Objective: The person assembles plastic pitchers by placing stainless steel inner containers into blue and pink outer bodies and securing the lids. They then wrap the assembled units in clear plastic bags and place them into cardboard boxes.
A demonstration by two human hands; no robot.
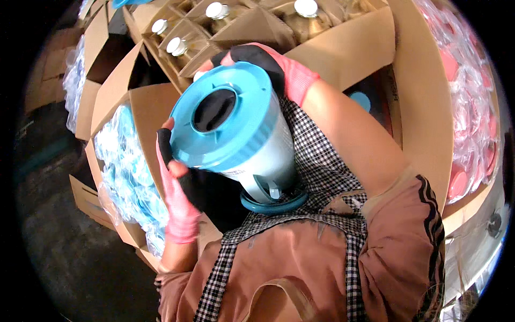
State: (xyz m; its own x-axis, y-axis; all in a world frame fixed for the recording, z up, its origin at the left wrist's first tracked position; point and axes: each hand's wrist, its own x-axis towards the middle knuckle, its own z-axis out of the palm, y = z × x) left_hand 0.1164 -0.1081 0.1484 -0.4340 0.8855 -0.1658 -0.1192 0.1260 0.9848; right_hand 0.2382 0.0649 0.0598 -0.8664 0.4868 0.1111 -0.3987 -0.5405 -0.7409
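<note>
Between my hands, close in front of my chest, is a blender jar (276, 147) with a cloudy clear body, a side handle and a blue ring at its base. Its wide blue lid (247, 112) faces up, tilted to the left, with a dark round opening in the middle. My left hand (177, 174), in a pink and black glove, grips the lid's left edge. Wrapped around the far side of the lid is my gloved right hand (255, 61); some of its fingers are hidden behind the rim.
Ahead stands a divided carton (343, 53) holding several clear jars with white caps (217, 11). At left, an open carton holds blue plastic-wrapped parts (129, 166). Pink lidded items in clear wrap (466, 118) fill a carton at right.
</note>
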